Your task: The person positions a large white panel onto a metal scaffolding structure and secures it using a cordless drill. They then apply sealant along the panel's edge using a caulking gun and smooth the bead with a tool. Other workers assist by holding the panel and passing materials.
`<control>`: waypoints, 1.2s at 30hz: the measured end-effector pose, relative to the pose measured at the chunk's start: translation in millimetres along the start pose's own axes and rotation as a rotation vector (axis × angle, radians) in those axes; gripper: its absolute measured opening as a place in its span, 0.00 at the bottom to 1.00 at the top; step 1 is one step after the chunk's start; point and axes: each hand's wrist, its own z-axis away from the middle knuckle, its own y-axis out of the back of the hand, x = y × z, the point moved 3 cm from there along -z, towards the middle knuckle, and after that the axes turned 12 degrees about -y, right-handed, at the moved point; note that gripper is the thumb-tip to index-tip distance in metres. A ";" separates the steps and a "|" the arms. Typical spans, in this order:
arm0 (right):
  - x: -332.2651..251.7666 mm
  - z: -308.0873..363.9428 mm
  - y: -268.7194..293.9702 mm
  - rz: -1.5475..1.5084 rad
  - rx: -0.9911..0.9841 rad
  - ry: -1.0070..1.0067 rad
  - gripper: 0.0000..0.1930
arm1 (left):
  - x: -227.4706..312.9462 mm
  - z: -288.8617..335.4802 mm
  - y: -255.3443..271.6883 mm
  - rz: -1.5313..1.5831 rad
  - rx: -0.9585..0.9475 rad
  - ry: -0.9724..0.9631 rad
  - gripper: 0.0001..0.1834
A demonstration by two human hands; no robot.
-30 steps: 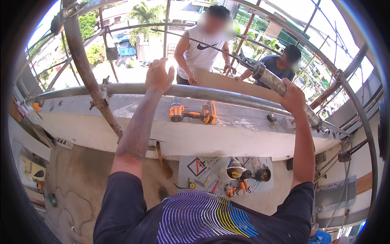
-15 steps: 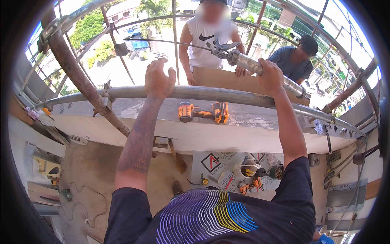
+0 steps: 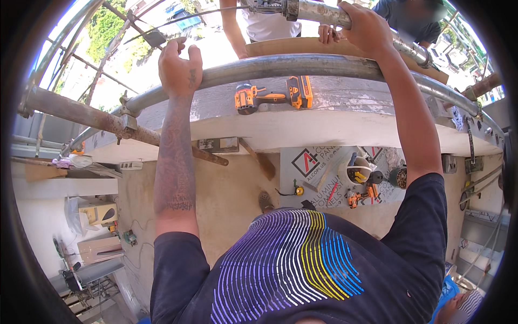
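My right hand (image 3: pixel 368 29) is wrapped round a metal scaffold pipe (image 3: pixel 318 15) beyond the railing. A clamp (image 3: pixel 268 6) sits at this pipe's left end, and a thin rod (image 3: pixel 190 16) runs leftward beside it. My left hand (image 3: pixel 181 69) is raised by the horizontal scaffold rail (image 3: pixel 286 66), its fingers apart and holding nothing; whether its wrist touches the rail I cannot tell. Between my arms, an orange and black cordless power tool (image 3: pixel 272 97) lies on the concrete ledge (image 3: pixel 345 97).
Two people stand beyond the rail, one's hand (image 3: pixel 328 33) on a brown board (image 3: pixel 291 47). A rusty pipe (image 3: pixel 81 110) slants in at left. Below lie a printed panel sheet (image 3: pixel 297 183), a white bucket (image 3: pixel 353 168), another orange tool (image 3: pixel 364 195) and a tape measure (image 3: pixel 298 190).
My view has tilted downward, showing more floor. My left hand has shifted left, away from the right one. My right hand keeps its hold on the scaffold pipe.
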 end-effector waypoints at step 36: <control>1.1 1.0 4.3 -0.016 -0.166 -0.158 0.24 | 75.2 148.9 -143.4 -0.263 -1.032 -0.419 0.34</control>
